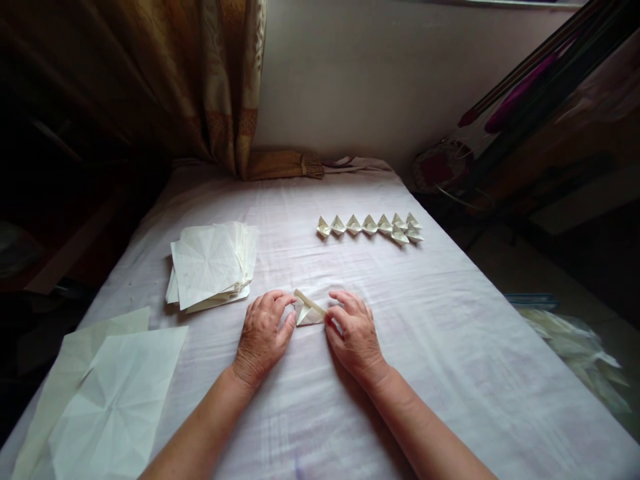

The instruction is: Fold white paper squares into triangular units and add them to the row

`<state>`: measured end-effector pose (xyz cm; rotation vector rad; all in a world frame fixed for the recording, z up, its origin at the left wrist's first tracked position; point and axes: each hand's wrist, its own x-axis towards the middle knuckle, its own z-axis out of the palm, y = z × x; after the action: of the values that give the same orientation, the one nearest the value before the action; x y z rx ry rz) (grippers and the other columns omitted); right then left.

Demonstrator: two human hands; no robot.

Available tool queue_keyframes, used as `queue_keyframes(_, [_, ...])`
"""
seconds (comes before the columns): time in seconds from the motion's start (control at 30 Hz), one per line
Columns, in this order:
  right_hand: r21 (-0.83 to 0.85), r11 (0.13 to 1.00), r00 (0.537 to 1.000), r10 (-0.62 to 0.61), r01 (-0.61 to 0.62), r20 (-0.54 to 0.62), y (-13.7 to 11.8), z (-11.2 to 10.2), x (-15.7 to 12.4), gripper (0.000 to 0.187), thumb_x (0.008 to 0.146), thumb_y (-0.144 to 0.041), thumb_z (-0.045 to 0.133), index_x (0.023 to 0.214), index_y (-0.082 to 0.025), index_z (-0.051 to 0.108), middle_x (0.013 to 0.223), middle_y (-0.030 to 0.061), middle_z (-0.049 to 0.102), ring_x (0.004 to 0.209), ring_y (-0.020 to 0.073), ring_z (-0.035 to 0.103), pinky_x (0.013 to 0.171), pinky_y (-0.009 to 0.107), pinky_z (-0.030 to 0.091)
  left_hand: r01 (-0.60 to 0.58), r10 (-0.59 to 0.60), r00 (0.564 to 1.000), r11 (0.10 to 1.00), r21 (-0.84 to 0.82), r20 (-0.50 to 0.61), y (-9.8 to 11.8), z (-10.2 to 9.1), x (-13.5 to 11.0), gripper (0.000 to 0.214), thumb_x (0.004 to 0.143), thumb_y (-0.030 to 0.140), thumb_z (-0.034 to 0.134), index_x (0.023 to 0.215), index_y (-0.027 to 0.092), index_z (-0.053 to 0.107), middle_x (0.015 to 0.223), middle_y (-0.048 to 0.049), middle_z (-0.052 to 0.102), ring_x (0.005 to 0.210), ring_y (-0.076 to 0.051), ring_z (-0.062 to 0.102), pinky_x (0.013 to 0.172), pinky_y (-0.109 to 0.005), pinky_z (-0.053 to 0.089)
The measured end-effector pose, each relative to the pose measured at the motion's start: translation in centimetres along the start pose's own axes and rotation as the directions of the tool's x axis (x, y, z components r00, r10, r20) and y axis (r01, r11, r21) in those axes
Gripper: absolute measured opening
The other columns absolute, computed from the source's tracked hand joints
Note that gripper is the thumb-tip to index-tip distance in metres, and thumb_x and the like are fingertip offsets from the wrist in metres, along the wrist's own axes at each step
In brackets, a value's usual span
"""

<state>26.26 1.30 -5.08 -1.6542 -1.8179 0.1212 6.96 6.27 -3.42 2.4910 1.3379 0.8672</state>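
Observation:
A small, partly folded piece of cream paper [307,311] lies on the white cloth between my hands. My left hand [263,332] pinches its left end with curled fingers. At the paper's right end my right hand [353,329] presses and grips the edge with bent fingers. Both hands rest low on the cloth near its middle.
A stack of creased paper sheets [213,265] sits to the left. Two large unfolded sheets [107,393] lie at the near left corner. A row of several finished folded paper pieces [370,227] stands farther back. The table's cloth [450,347] drops off at right beside clutter on the floor.

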Motion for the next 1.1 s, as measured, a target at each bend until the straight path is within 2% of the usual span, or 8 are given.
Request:
queue_keyframes(0.2, [-0.082, 0.996, 1.0, -0.022, 0.021, -0.009, -0.1, 0.0, -0.1, 0.011, 0.084, -0.017, 0.06, 0.08, -0.024, 0.069, 0.12, 0.0072, 0.063, 0.118, 0.0264, 0.05, 0.093, 0.039, 0.039, 0.082, -0.084, 0.995, 0.996, 0.048, 0.046, -0.7, 0.1, 0.4, 0.017, 0.09, 0.024, 0.052, 0.106, 0.022, 0.059, 0.11, -0.006, 0.067, 0.105, -0.024, 0.058, 0.093, -0.038, 0.041])
queue_keyframes(0.33, [-0.126, 0.991, 0.998, -0.054, 0.051, -0.02, -0.5, -0.4, -0.4, 0.012, 0.084, -0.017, 0.061, 0.082, -0.025, 0.07, 0.12, 0.0076, 0.064, 0.118, 0.0272, 0.051, 0.093, 0.04, 0.039, 0.126, -0.137, 0.985, 0.987, 0.101, 0.105, -0.9, 0.6, 1.2, 0.029, 0.085, 0.029, 0.061, 0.113, 0.023, 0.058, 0.121, -0.0075, 0.064, 0.114, -0.026, 0.055, 0.099, -0.041, 0.037])
queue_keyframes(0.43, [-0.153, 0.987, 0.999, -0.044, 0.045, 0.009, -1.0, -0.8, -1.1, 0.015, 0.085, -0.019, 0.061, 0.093, -0.026, 0.072, 0.124, 0.0087, 0.062, 0.12, 0.0278, 0.049, 0.097, 0.042, 0.038, 0.142, -0.161, 0.971, 0.983, 0.117, 0.174, -0.7, 0.8, 2.2, 0.031, 0.082, 0.029, 0.064, 0.112, 0.024, 0.059, 0.124, -0.0072, 0.063, 0.119, -0.027, 0.052, 0.102, -0.043, 0.033])
queue_keyframes(0.53, [-0.202, 0.979, 0.999, -0.015, 0.026, 0.052, -1.3, -1.0, -2.0, 0.022, 0.088, -0.024, 0.059, 0.106, -0.027, 0.071, 0.13, 0.011, 0.059, 0.124, 0.0293, 0.047, 0.098, 0.044, 0.037, 0.165, -0.195, 0.95, 0.977, 0.138, 0.245, -0.2, 0.3, 3.3, 0.02, 0.079, 0.027, 0.065, 0.098, 0.023, 0.061, 0.12, -0.0051, 0.064, 0.117, -0.026, 0.052, 0.099, -0.042, 0.033])
queue_keyframes(0.67, [-0.244, 0.969, 0.996, 0.004, 0.018, 0.091, -1.7, -1.2, -2.2, 0.026, 0.089, -0.028, 0.059, 0.112, -0.027, 0.069, 0.135, 0.012, 0.057, 0.125, 0.0301, 0.046, 0.099, 0.045, 0.037, 0.198, -0.25, 0.897, 0.965, 0.174, 0.365, 0.5, -1.0, 4.6, 0.011, 0.078, 0.027, 0.063, 0.087, 0.023, 0.059, 0.094, -0.0022, 0.069, 0.097, -0.024, 0.06, 0.085, -0.036, 0.039])
queue_keyframes(0.83, [-0.252, 0.966, 0.994, -0.021, 0.049, 0.111, -1.9, -1.3, -1.2, 0.023, 0.089, -0.029, 0.058, 0.108, -0.025, 0.07, 0.133, 0.0131, 0.058, 0.124, 0.0311, 0.047, 0.097, 0.045, 0.037, 0.329, -0.378, 0.788, 0.926, 0.187, 0.486, 0.8, -2.3, 4.4, 0.011, 0.084, 0.034, 0.055, 0.081, 0.024, 0.058, 0.073, 0.0009, 0.068, 0.07, -0.019, 0.062, 0.06, -0.027, 0.034])
queue_keyframes(0.93, [-0.246, 0.967, 0.99, -0.03, 0.064, 0.139, -2.2, -1.2, -1.1, 0.025, 0.089, -0.034, 0.058, 0.108, -0.022, 0.069, 0.133, 0.0139, 0.058, 0.123, 0.0315, 0.048, 0.097, 0.045, 0.037, 0.441, -0.442, 0.747, 0.888, 0.128, 0.497, 0.8, -2.4, 3.4, 0.009, 0.085, 0.029, 0.051, 0.085, 0.025, 0.059, 0.067, 0.0036, 0.069, 0.064, -0.017, 0.063, 0.059, -0.025, 0.034])
queue_keyframes(1.1, [-0.245, 0.968, 0.988, -0.01, 0.049, 0.157, -3.0, -0.5, -1.7, 0.052, 0.084, -0.049, 0.064, 0.122, -0.013, 0.062, 0.135, 0.0178, 0.057, 0.123, 0.0346, 0.048, 0.095, 0.046, 0.037, 0.579, -0.478, 0.705, 0.815, -0.035, 0.523, 0.8, -2.5, 2.4, 0.014, 0.085, 0.027, 0.047, 0.094, 0.024, 0.058, 0.065, 0.0062, 0.071, 0.06, -0.015, 0.064, 0.061, -0.024, 0.04])
